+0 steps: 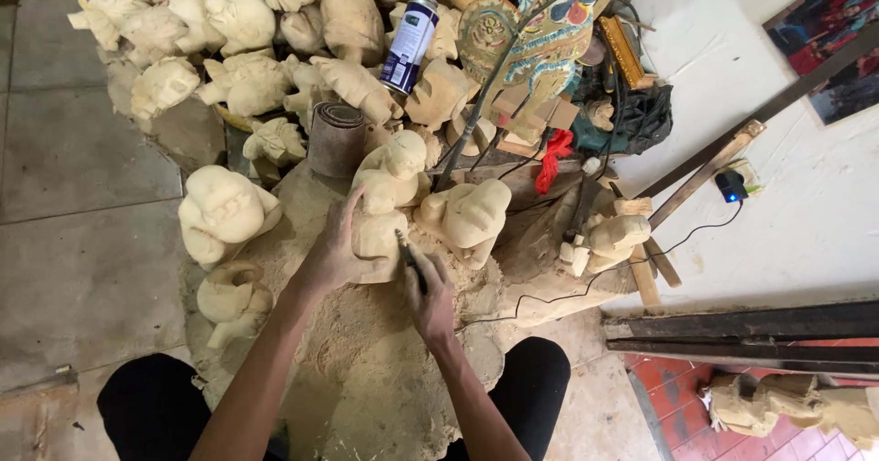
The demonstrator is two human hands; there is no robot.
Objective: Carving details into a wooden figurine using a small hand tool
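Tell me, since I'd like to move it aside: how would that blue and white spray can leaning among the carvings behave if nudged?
The spray can is a smooth cylinder lying tilted on uneven carved figures, so it would probably roll or slide off. It looks like rigid metal, likely stiff and not fragile. Its slick surface may be slippery with wood dust about.

Far, centre: spray can point(409, 42), leaning among pale carvings, dark blue body with a white and green label, orange-topped white cap. Far right, on the white wall: poster point(829, 40), tilted, reds and dark blues, partly cut off.
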